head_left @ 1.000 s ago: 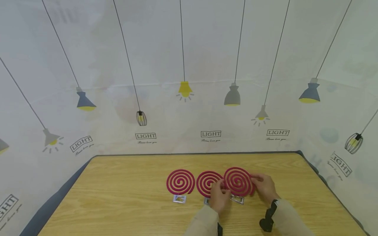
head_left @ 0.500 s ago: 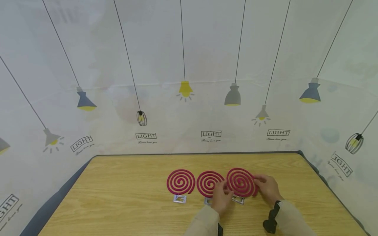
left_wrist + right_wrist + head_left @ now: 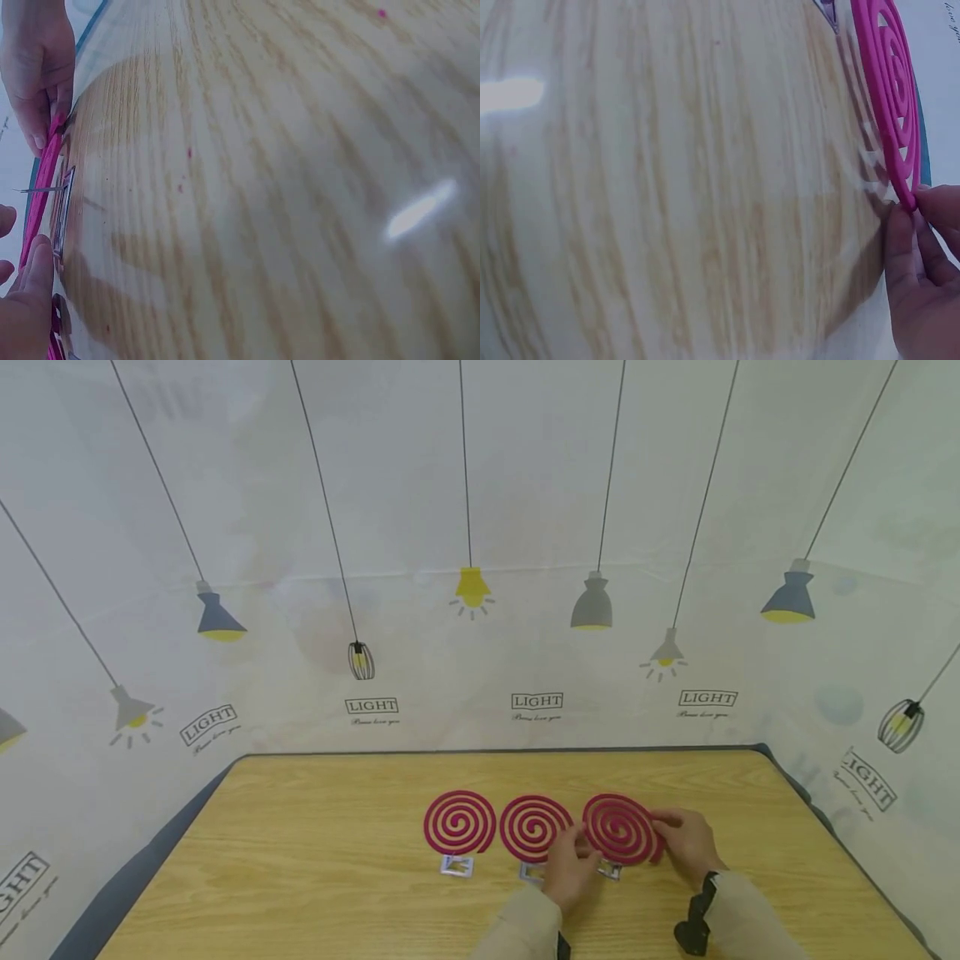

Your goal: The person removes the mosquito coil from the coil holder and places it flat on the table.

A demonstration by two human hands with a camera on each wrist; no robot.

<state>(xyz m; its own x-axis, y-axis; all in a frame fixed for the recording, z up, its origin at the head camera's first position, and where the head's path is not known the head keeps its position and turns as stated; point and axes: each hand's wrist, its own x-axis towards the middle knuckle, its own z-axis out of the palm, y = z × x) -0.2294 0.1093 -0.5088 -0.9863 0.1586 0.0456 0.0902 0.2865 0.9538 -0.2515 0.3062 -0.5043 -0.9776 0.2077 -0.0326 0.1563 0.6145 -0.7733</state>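
Both hands hold the rightmost magenta mosquito coil [image 3: 618,827] by opposite edges. The left hand [image 3: 572,866] has its thumb and fingers at the coil's left edge. At the right edge, the right hand [image 3: 688,842] pinches the outer strand, as the right wrist view also shows. There the coil [image 3: 877,82] hangs slightly above the table with its shadow beneath. Under its front edge lies a small metal coil stand [image 3: 611,870]. The left wrist view shows a thin prong [image 3: 37,190] reaching from the stand to the coil; whether it supports the coil, I cannot tell.
Two more magenta coils, one at the left [image 3: 459,821] and one in the middle [image 3: 533,827], stand in the same row. A metal stand [image 3: 447,866] shows below the left one, another [image 3: 529,872] below the middle one. The wooden table [image 3: 300,860] meets a printed backdrop [image 3: 420,652] behind.
Both hands have shifted the rightmost coil a little to the right and lower in the head view. The other two coils have not moved.
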